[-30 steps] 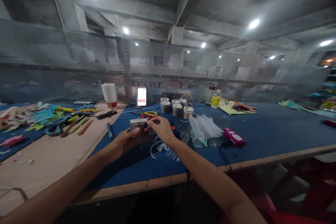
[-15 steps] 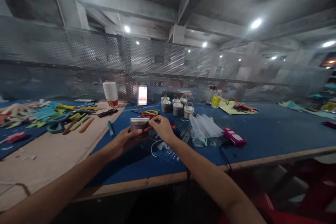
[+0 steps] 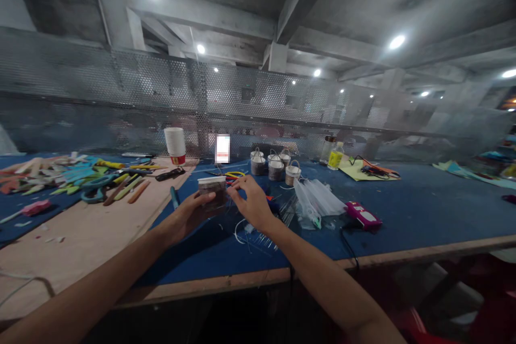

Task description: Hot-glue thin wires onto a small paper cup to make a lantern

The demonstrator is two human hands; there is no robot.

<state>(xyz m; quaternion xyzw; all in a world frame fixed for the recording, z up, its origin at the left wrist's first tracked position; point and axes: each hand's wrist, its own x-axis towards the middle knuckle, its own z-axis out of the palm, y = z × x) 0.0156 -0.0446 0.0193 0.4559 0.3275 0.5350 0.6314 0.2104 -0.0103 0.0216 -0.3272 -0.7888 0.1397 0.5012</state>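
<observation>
My left hand is wrapped round a small brown cup with a white rim, held upright just above the blue table top. My right hand is right beside the cup, its fingertips pinched at the cup's right side near the rim; what they pinch is too small to make out. Thin clear wires and strips lie on the table under my right wrist. Several similar small cups with wire handles stand behind my hands.
A stack of white paper cups stands at the back. Scissors, pens and coloured strips lie on the wooden board at left. Clear plastic bags, a magenta tool with a cable, and bottles lie right. A perforated metal screen backs the table.
The cup in my left hand has been brought upright and slightly higher. My right hand's fingers stay at its rim and have shifted a little. The view has drifted right.
</observation>
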